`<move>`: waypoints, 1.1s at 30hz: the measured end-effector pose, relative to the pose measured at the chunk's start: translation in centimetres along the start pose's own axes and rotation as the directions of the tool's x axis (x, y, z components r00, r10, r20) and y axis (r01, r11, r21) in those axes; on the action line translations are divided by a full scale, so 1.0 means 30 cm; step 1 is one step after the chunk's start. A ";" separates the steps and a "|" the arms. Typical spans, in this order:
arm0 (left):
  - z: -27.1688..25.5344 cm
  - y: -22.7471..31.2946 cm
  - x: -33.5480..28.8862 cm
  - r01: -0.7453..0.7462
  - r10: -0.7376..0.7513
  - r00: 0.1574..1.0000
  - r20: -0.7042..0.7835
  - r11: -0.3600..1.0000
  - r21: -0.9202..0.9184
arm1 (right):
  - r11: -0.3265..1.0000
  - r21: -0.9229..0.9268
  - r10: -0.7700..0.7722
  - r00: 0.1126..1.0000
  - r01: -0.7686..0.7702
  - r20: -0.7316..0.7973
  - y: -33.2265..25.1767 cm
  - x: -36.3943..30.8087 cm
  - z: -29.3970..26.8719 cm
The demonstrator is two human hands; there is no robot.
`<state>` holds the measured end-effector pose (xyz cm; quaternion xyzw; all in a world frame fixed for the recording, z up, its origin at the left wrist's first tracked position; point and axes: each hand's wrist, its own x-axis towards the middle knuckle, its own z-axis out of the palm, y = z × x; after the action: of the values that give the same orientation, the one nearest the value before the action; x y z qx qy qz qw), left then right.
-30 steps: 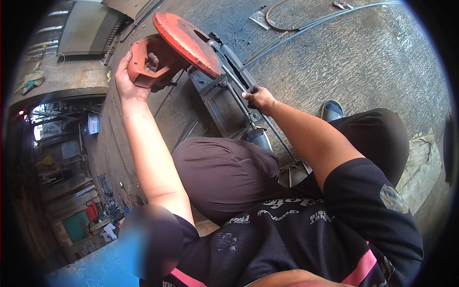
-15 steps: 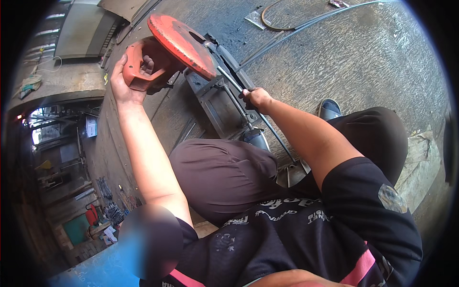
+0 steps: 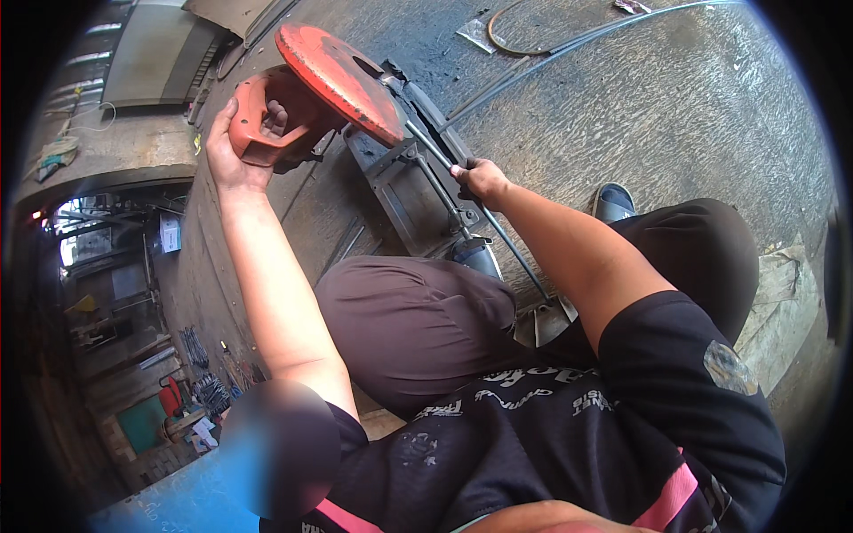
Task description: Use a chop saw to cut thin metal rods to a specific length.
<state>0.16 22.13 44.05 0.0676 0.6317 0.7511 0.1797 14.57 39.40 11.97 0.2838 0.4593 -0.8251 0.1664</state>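
Observation:
My left hand [image 3: 240, 147] is wrapped round the orange D-shaped handle of a chop saw [image 3: 342, 89], whose round orange guard is scuffed and worn. Below the guard lies the saw's grey metal base [image 3: 400, 195], with a clamp screw along it. My right hand [image 3: 482, 181] grips a thin metal rod [image 3: 515, 242] that slants from under the guard's lower edge down toward my legs. The fingers of that hand are closed round the rod. The guard hides the blade and the rod's far end.
Long thin rods [image 3: 498, 89] and a curved brown hose [image 3: 491, 31] lie on the worn floor beyond the saw. A small clear plastic bag [image 3: 477, 35] is near them. Tools and bundled metal pieces [image 3: 211, 391] sit at the lower left, beside a blue surface [image 3: 187, 497].

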 end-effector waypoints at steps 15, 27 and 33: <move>0.001 0.005 0.000 0.020 -0.021 1.000 -0.023 0.999 -0.029 | 0.961 -0.248 -0.141 0.988 0.119 -0.070 0.019 -0.005 0.030; -0.022 0.002 0.005 0.032 -0.031 0.999 0.037 0.999 -0.026 | 0.684 -0.709 -0.501 0.817 0.172 -0.285 -0.810 -0.080 -0.095; -0.008 0.035 0.004 0.111 -0.111 0.994 0.002 0.988 -0.106 | 0.007 -0.986 -0.553 0.822 0.169 0.137 -1.035 0.013 -0.191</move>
<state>-0.21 21.80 45.02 0.0212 0.5941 0.7725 0.2234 -0.56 60.51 29.93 0.0896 0.9574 -0.2738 0.0196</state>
